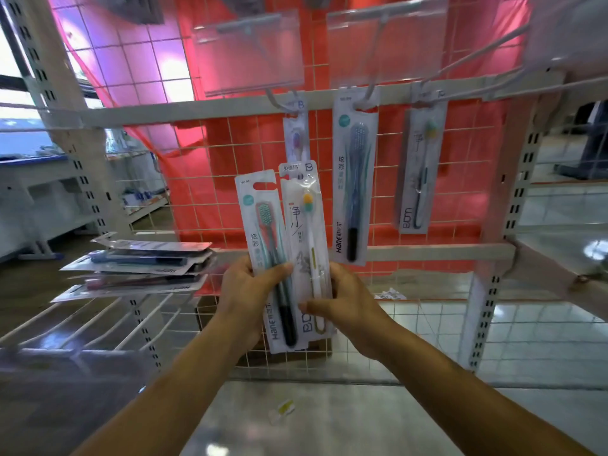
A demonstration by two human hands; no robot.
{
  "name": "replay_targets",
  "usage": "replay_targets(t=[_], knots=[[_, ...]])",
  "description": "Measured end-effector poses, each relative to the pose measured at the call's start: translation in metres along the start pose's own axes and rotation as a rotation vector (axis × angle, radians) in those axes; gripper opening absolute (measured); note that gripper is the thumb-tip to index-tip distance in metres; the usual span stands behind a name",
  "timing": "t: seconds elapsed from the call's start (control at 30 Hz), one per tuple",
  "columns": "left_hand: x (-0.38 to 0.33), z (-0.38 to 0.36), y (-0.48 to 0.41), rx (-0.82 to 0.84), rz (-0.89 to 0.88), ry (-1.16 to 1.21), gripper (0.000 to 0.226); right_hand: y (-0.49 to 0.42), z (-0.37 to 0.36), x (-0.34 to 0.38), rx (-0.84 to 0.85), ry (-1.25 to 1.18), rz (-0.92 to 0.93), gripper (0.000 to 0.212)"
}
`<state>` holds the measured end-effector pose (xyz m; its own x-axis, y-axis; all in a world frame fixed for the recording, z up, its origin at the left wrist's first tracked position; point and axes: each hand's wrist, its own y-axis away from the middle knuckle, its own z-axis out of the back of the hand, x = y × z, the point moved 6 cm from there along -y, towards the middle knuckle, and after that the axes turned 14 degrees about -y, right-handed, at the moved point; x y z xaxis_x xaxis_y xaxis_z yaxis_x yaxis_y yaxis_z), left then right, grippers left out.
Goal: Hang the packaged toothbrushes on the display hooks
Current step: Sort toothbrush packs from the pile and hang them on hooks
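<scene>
My left hand (246,291) grips a packaged toothbrush with a green head (263,225), thumb across its front. Beside it, my right hand (342,301) pinches a white packaged toothbrush with an orange and green head (306,232); the two packs overlap and stand upright in front of the wire grid. Three packs hang on display hooks above: a small purple one (296,136), a tall blue one (353,179) and a grey one (419,166). A stack of several more packs (138,268) lies on white hooks at the left.
Clear price-tag holders (250,51) hang at the hook ends above. A white wire grid (210,179) with red sheeting behind it backs the rack. Perforated uprights (513,212) stand at both sides. A small scrap (283,409) lies on the shiny floor below.
</scene>
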<state>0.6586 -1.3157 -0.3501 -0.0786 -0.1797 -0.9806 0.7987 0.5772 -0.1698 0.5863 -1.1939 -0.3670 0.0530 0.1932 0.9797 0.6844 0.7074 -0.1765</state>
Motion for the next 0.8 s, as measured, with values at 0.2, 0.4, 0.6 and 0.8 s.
replay_targets(t=[0.2,0.4,0.6,0.8], knots=[[-0.004,-0.021,0.004,0.05,-0.019,0.037,0.032,0.009,0.017,0.01,-0.018,-0.091,0.064,0.038],[-0.016,-0.033,0.008,0.078,-0.061,0.02,0.027,0.02,0.028,0.022,-0.064,-0.227,0.039,0.021],[-0.022,-0.044,0.009,0.075,-0.066,-0.012,0.019,0.024,0.043,0.025,-0.113,-0.296,0.029,0.032],[-0.025,-0.054,0.011,0.066,-0.072,0.003,0.016,0.029,0.049,0.027,-0.09,-0.241,0.051,0.027]])
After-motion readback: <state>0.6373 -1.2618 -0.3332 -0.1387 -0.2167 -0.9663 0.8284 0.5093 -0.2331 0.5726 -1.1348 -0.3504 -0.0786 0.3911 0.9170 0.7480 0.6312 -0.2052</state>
